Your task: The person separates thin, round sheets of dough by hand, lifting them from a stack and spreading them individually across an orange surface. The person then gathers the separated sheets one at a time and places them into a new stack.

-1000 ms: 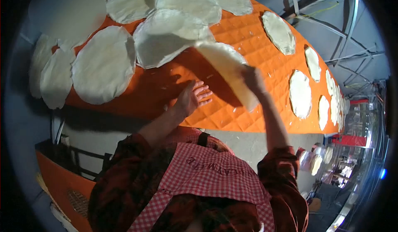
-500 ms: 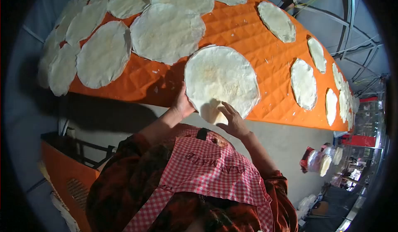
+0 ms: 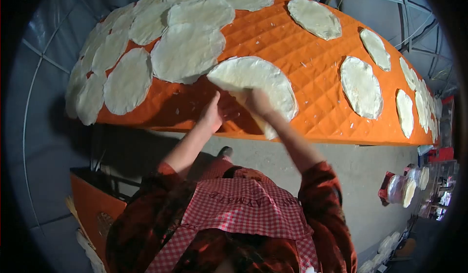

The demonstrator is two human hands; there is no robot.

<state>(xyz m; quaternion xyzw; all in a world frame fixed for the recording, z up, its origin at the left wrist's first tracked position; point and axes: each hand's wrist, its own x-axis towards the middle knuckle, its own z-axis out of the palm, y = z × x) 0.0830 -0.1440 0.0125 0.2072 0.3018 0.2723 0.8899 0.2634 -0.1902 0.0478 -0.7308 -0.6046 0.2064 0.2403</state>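
A pale round flat sheet [image 3: 270, 80] lies near the front edge of the orange quilted surface [image 3: 312, 87], its near left part lifted and folded over. My right hand [image 3: 258, 102] is at the fold, blurred by motion, its fingers partly hidden against the sheet. To the left of the sheet, my left hand [image 3: 214, 114] is held up over the surface's edge with thumb and fingers apart, holding nothing. Behind the sheet and to its left lies another large pale sheet [image 3: 187, 53].
More pale sheets cover the left part of the surface, some overlapping. Separate ones lie to the right, such as an oval one [image 3: 361, 87]. An orange panel [image 3: 92, 200] stands at lower left. Wrapped stacks [image 3: 399, 190] are at right, beyond the grey floor [image 3: 341, 190].
The sheet, flat and whole before, now has its near left part folded over. My left hand has let go of its edge, and my right hand has moved up and left onto the fold.
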